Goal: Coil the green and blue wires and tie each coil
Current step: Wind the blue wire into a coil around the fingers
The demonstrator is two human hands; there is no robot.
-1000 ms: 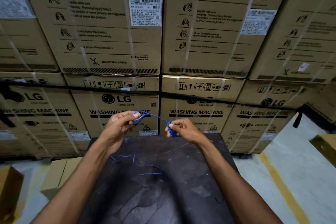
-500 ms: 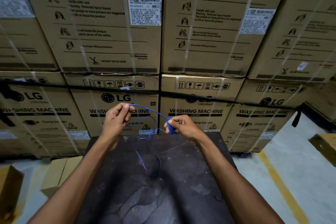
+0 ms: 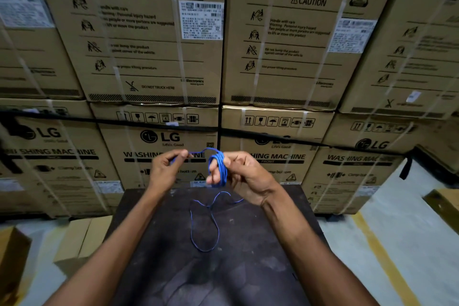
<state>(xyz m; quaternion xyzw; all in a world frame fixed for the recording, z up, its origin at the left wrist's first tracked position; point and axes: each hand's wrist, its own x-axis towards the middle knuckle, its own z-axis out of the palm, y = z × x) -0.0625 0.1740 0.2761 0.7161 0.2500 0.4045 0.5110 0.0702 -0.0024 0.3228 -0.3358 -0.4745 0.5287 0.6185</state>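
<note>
Two bare hands meet at the centre of the frame, above the far edge of a dark worn table (image 3: 223, 276); the right hand (image 3: 244, 176) carries a coil of blue wire (image 3: 218, 167) wound in several turns around its extended fingers (image 3: 213, 176), the fingers partly spread inside the loops; the left hand (image 3: 165, 171), just left of it, pinches the same wire between thumb and fingertips, and a short span arches from that pinch across to the top of the coil; below the hands the loose remainder hangs and lies on the tabletop in one long open loop, lower centre of the frame; stacked cardboard washing-machine boxes (image 3: 154, 52) fill the upper frame behind the table.
</note>
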